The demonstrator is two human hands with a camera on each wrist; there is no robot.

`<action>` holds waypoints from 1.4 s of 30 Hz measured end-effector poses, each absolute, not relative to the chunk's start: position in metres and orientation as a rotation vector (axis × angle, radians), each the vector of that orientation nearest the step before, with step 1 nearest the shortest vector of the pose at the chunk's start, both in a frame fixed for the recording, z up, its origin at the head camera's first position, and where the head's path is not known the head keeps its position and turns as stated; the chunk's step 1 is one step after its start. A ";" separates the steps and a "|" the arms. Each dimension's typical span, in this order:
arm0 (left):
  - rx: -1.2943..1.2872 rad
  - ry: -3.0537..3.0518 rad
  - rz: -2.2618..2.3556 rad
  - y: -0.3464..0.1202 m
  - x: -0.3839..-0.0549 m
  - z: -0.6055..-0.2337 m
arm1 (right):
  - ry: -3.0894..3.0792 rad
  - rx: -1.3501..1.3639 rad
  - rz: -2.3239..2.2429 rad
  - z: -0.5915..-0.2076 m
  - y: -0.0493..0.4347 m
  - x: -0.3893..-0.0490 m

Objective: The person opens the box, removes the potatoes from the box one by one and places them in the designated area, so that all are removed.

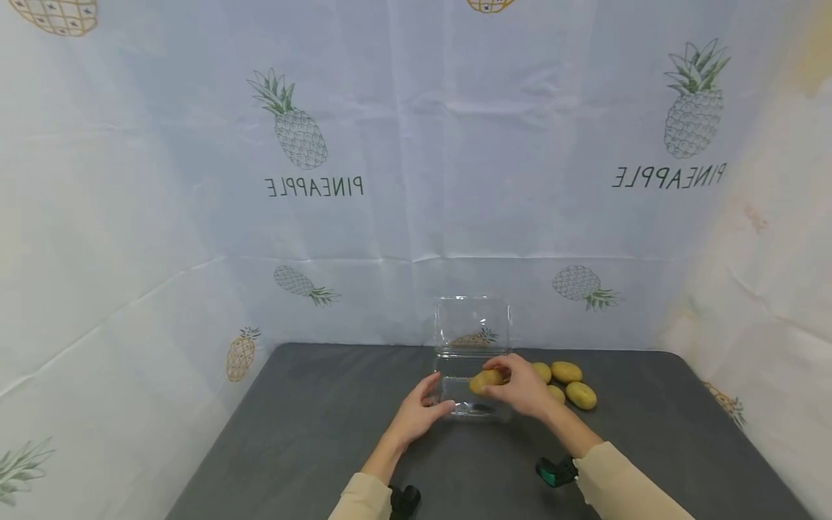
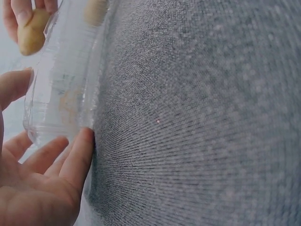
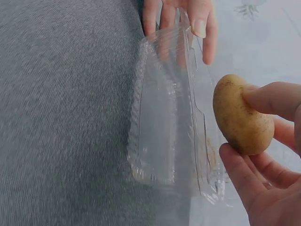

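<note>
A clear plastic clamshell container (image 1: 456, 393) lies on the dark table with its lid (image 1: 471, 318) raised at the back. Over its tray, my right hand (image 1: 523, 388) pinches a yellow potato (image 3: 242, 115) between thumb and fingertips. At the tray's left end is my left hand (image 1: 416, 415), its fingers extended along the outer wall. Its thumb (image 2: 16, 87) reaches the rim in the left wrist view. Several more potatoes (image 1: 581, 396) lie right of the container, some partly hidden by the right hand.
The dark grey tabletop (image 1: 312, 433) runs back to a hanging pale curtain (image 1: 403, 217) printed with pineapples. Curtain also closes off both sides. A dark device (image 1: 557, 471) with a green patch sits at the right wrist, and another black device (image 1: 404, 501) at the left.
</note>
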State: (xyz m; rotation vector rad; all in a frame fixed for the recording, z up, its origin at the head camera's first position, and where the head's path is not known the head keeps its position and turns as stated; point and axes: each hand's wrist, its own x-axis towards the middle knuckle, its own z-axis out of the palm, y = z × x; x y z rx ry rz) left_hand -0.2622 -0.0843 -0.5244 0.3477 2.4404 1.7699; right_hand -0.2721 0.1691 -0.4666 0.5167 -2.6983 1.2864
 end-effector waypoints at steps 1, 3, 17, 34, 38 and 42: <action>0.346 2.442 1.768 -0.084 -0.262 -0.524 | -2.690 0.534 1.297 -0.465 0.171 -0.270; 0.342 2.451 1.757 -0.085 -0.262 -0.524 | -2.679 0.547 1.321 -0.462 0.175 -0.267; 0.365 2.449 1.758 -0.086 -0.262 -0.524 | -2.617 0.497 1.314 -0.460 0.203 -0.246; 0.346 2.455 1.742 -0.085 -0.260 -0.523 | -2.630 0.290 1.275 -0.462 0.244 -0.223; 0.352 2.456 1.744 -0.085 -0.260 -0.522 | -2.644 0.246 1.267 -0.466 0.255 -0.216; 0.358 2.450 1.740 -0.086 -0.260 -0.522 | -2.675 0.203 1.210 -0.472 0.266 -0.211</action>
